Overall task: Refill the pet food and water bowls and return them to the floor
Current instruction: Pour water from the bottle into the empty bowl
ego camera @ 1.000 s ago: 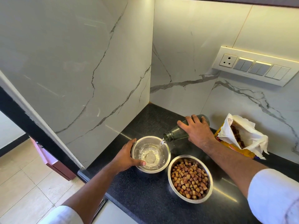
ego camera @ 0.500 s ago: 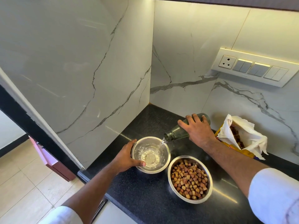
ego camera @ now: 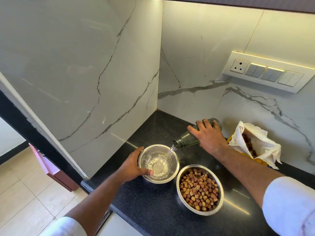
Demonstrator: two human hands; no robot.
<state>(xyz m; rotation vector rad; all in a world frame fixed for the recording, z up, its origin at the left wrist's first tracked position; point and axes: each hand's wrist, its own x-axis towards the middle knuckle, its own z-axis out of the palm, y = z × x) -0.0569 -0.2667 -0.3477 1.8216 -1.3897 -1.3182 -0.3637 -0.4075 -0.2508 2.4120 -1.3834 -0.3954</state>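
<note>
Counting two bowls (ego camera: 158, 163) (ego camera: 199, 187), one bottle (ego camera: 187, 139).

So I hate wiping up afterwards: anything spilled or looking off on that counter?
No spill shows. The stream from the green bottle lands inside the water bowl, and the counter beside it looks dry. The kibble sits inside the food bowl. Only the food bag looks roughly torn open.
</note>
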